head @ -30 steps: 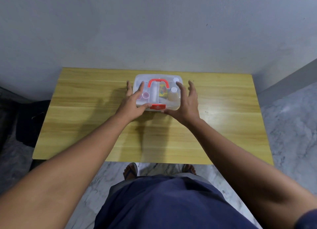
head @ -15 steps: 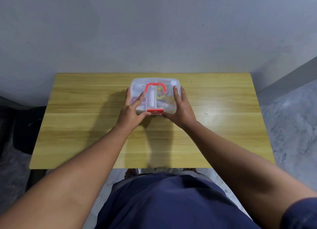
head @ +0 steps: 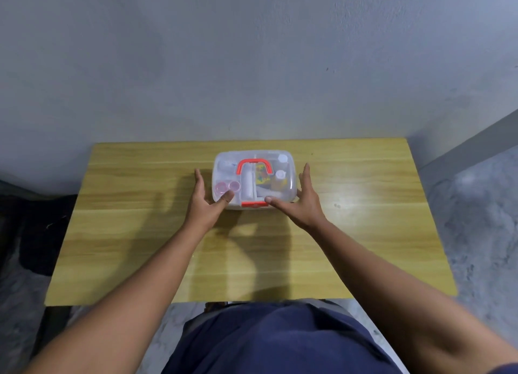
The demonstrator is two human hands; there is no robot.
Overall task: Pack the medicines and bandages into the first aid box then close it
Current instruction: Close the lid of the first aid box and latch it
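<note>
My left hand and right hand were spread, fingers straight, flanking the first aid box on the table, thumbs on its front rim. It appeared latched shut. Judged rigid, light, slippery plastic; best held by the red handle.

Single head-worn view — forward and down, close over the table

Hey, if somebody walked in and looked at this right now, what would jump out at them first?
The clear first aid box with its red handle, lid down, at the far middle of the wooden table. Then the left hand and right hand, open, flanking its near corners with thumbs at the front edge.
</note>
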